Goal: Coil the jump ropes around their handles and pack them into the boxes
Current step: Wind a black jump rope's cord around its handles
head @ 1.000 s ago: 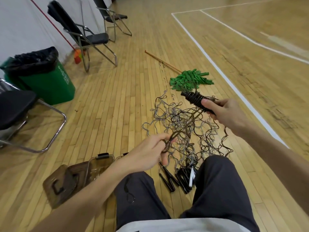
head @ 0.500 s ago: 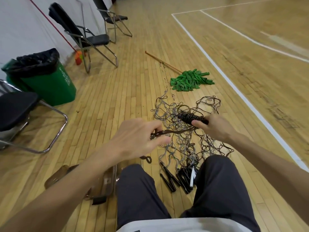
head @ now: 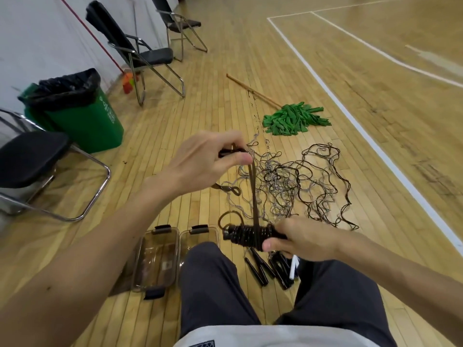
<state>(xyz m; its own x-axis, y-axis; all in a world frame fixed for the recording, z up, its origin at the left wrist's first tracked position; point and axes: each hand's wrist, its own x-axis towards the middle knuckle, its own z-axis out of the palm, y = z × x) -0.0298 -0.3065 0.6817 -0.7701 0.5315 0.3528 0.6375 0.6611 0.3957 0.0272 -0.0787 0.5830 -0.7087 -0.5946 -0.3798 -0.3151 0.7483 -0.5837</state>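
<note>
Gripping one end of a rope-wound handle bundle (head: pixel 248 235), the right hand (head: pixel 308 242) has its fingers curled round the dark handles, with the thumb pressed on the near side. The bundle is held level above the near edge of the rope tangle (head: pixel 300 186) on the floor. The left hand (head: pixel 203 162) is raised above the tangle's left edge with its fingers curled. Thumb and forefinger pinch a brown rope strand (head: pixel 254 194), together with a small dark item that cannot be identified. The strand runs taut from that pinch down to the bundle and crosses over its turns. A small loop of rope stands off the bundle's free end.

The tangle is a loose heap of dark and grey cords spread over the wooden boards. At its near edge lie several loose black handles (head: pixel 260 269) and one white handle (head: pixel 293 267), partly under the right hand and just beside the right knee (head: pixel 330 291).

Left of the tangle's near edge sit two clear brown boxes side by side: the first box (head: pixel 155 256) in full view, the second box (head: pixel 200 237) partly hidden by the left knee (head: pixel 208 266).

Beyond the tangle lies a green mop (head: pixel 293 120) with a wooden shaft. Well to the tangle's left stand a green bin (head: pixel 82 118) with a black liner and a folding chair (head: pixel 140 56). A white court line (head: pixel 375 146) passes to the tangle's right.
</note>
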